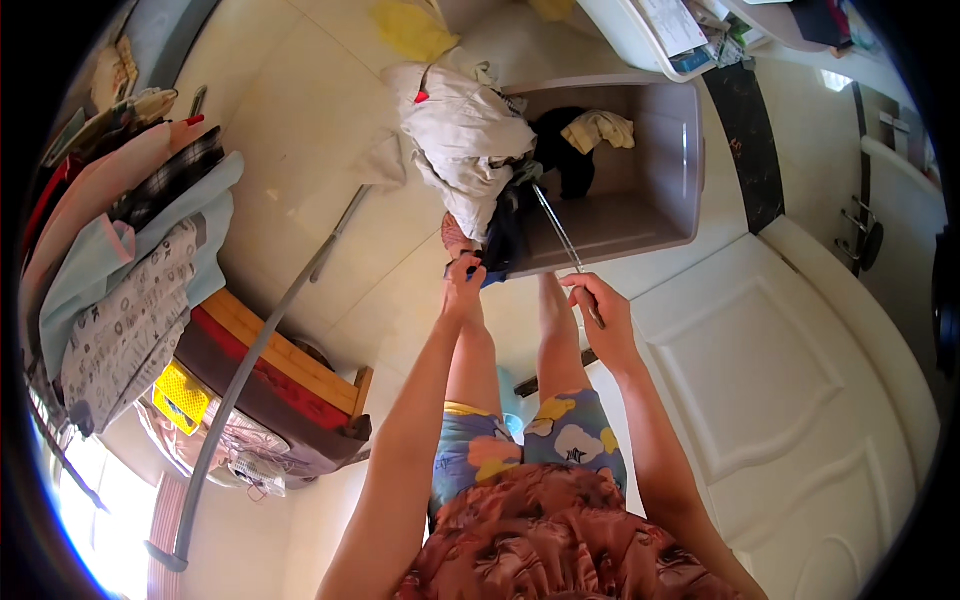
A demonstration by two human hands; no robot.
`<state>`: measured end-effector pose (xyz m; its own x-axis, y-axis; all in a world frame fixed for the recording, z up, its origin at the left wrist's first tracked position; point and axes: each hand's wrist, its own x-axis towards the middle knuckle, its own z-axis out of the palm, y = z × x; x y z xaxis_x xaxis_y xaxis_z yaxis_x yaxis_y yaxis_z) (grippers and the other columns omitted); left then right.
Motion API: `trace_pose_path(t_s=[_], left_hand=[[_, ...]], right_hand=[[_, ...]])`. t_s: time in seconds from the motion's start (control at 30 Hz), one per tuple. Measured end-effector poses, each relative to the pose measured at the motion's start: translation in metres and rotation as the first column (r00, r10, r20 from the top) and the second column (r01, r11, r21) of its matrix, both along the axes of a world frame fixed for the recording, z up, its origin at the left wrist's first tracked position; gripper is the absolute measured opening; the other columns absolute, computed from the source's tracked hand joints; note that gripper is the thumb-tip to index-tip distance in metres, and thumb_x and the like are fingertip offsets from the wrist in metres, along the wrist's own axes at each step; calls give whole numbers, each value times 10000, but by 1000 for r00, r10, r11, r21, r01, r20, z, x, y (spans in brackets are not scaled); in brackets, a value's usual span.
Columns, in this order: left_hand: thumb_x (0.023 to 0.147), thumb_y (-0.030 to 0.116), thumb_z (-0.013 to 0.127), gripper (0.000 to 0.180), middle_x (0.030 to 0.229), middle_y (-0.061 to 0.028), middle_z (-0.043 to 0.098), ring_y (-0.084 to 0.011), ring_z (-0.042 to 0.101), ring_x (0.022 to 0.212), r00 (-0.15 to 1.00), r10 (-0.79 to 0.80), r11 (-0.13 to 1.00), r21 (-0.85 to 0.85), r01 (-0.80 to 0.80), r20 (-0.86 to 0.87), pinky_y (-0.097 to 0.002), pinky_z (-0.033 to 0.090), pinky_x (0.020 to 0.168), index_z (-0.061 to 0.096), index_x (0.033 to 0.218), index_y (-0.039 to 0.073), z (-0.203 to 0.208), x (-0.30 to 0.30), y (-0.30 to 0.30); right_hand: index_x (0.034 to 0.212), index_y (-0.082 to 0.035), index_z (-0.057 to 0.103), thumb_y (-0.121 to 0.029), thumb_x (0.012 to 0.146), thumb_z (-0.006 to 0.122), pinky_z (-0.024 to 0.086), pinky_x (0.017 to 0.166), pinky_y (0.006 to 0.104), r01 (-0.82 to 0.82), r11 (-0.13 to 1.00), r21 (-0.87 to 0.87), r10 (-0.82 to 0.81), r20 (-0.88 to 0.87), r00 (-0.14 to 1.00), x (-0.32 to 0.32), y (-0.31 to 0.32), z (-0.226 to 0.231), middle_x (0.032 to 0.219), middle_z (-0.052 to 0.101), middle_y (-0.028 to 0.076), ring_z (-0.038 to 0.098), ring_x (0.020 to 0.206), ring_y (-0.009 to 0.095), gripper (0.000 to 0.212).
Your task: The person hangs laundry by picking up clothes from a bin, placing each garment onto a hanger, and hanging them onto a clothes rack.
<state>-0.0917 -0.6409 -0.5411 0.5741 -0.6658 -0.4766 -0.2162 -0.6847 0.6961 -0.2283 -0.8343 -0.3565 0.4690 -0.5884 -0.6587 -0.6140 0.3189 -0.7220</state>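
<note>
My left hand [463,284] is closed on the edge of a dark blue garment [505,235] that hangs over the near left side of a grey-brown plastic bin [650,215]. In my right hand [607,315] is a thin metal rod [558,228] with a dark brown handle. Its far end reaches over the bin's near wall to the dark cloth, where the tip is hidden. A large off-white garment [460,125] is heaped across the bin's left rim. Inside the bin lie a black garment [570,160] and a cream cloth [600,130].
Several clothes hang on a rack [240,370] at the left. Beside it stands a wooden-edged bench [275,350]. A white panelled door [780,370] is at the right. A white container [640,35] stands beyond the bin, and a yellow cloth [415,30] lies at the far side.
</note>
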Motion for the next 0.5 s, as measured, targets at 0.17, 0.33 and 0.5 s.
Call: trace_pose_path(t_s=[0.17, 0.33, 0.5], left_hand=[[923, 118, 464, 132, 866, 16, 483, -73, 420, 819, 711, 292, 923, -5, -384, -640, -196, 349, 747, 533, 981, 22, 112, -36, -38], [892, 20, 518, 116, 819, 7, 552, -49, 488, 796, 517, 269, 854, -46, -517, -812, -193, 401, 691, 483, 1001, 36, 262, -50, -75], [867, -17, 564, 202, 838, 13, 552, -33, 497, 743, 692, 127, 864, -262, -429, -711, -176, 398, 606, 450, 1023, 41, 337, -64, -69]], right_hand=[[1008, -13, 596, 121, 770, 502, 432, 652, 231, -5, 987, -163, 4, -4, 1000, -15, 7, 22, 585, 377, 39, 456, 590, 129, 288], [999, -15, 596, -39, 847, 622, 409, 612, 217, -104, 978, -181, 107, 4, 994, -13, 5, 98, 667, 479, 42, 458, 597, 115, 156], [1022, -21, 608, -65, 865, 614, 388, 595, 206, -53, 994, -96, 73, 222, 972, -33, -4, 158, 775, 548, -23, 456, 647, 60, 164]])
